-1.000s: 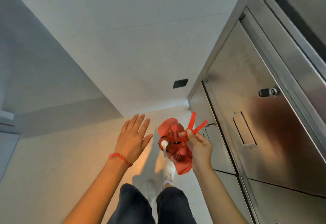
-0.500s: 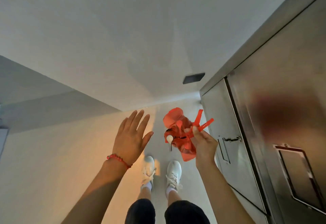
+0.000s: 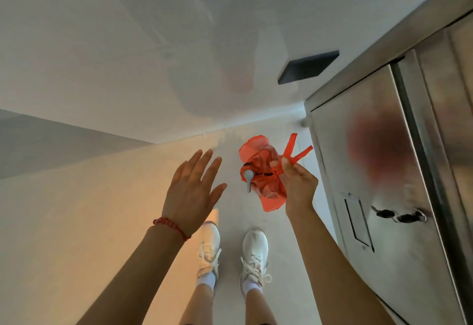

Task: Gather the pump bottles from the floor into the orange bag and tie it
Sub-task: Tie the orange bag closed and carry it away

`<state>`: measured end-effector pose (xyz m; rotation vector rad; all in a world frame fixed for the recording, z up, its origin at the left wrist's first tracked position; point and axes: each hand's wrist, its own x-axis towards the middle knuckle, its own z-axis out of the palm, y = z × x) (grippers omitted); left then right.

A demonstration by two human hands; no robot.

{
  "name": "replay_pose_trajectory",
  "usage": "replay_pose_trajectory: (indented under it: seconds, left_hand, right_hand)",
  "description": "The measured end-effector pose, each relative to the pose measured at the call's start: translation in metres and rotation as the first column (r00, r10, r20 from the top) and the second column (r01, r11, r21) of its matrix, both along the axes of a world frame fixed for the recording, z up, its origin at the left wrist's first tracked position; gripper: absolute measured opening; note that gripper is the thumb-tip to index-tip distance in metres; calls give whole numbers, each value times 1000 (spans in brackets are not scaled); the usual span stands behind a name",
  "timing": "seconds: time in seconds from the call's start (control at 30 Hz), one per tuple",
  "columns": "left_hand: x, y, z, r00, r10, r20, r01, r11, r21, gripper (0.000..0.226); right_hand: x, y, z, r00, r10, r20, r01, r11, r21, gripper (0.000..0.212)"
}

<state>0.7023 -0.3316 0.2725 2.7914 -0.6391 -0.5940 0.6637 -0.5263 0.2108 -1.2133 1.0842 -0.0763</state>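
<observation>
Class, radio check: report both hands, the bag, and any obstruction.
Left hand open, empty. Right hand pinches orange bag at its neck; pump nozzle pokes out. Nothing in the way.

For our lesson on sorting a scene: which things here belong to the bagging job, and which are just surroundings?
Part of the job:
orange bag
pump head poking out of it
right hand pinching the tied handles
left hand, open, holding nothing

Just surroundings:
steel cabinet
white trainers
red bracelet
dark wall plate
</observation>
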Motion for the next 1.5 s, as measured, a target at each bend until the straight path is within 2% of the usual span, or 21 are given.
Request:
replay_pose_trajectory:
  seconds: [0.2, 0.33, 0.6, 0.67, 0.8, 1.17, 1.4, 1.5]
  left_hand:
    - [0, -5, -45, 998, 43, -38, -44, 999, -9, 57]
    - [1, -8, -69, 996, 86, -22, -87, 995, -50, 44]
    - [12, -3, -95, 998, 57, -4, -57, 998, -25, 50]
    - [12, -1, -100, 998, 59, -8, -59, 998, -23, 49]
    - [9, 0, -106, 997, 71, -9, -72, 996, -45, 45]
    - [-1, -9, -95, 994, 74, -82, -79, 995, -54, 49]
    - [-4, -14, -83, 995, 59, -78, -63, 996, -56, 49]
    - [-6, -16, -70, 996, 54, -73, -59, 996, -67, 49]
  right_hand:
    - [12, -6, -48, 999, 6, -35, -7, 1000, -15, 8]
    - [20, -7, -72, 999, 10, -39, -11, 1000, -13, 9]
    - [24, -11, -100, 998, 35, -52, -39, 997, -72, 9]
    - [27, -14, -103, 997, 32, -66, -39, 994, -103, 13]
    - [28, -20, -104, 995, 41, -88, -56, 983, -177, 9]
    - [9, -28, -100, 996, -42, -81, 23, 974, -224, 22]
    - [-9, -21, -84, 995, -13, -99, -13, 967, -256, 26]
    - [-17, -18, -69, 989, 74, -128, -110, 948, -300, 18]
